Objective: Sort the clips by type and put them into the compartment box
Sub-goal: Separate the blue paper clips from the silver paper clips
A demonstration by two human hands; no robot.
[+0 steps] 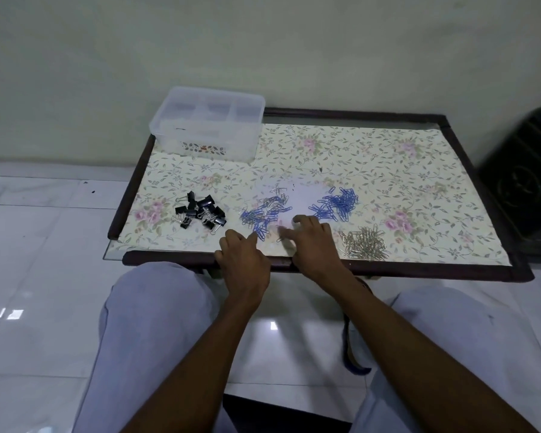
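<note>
While both hands, left hand (242, 254) and right hand (310, 239), rest loose-fingered, gripping nothing, sweeping could remix blue wire paperclips (338, 204) into the silver wire paperclips (364, 243).

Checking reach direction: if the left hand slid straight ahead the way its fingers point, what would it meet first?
Likely the mixed blue and silver paper clips, just beyond the left hand; its fingertips look nearly at their near edge, though depth is unclear.

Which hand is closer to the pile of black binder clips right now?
Left. The left hand sits at the table's near edge, just right of the black binder clips; the right hand lies farther right, beyond the mixed blue and silver clips.
</note>
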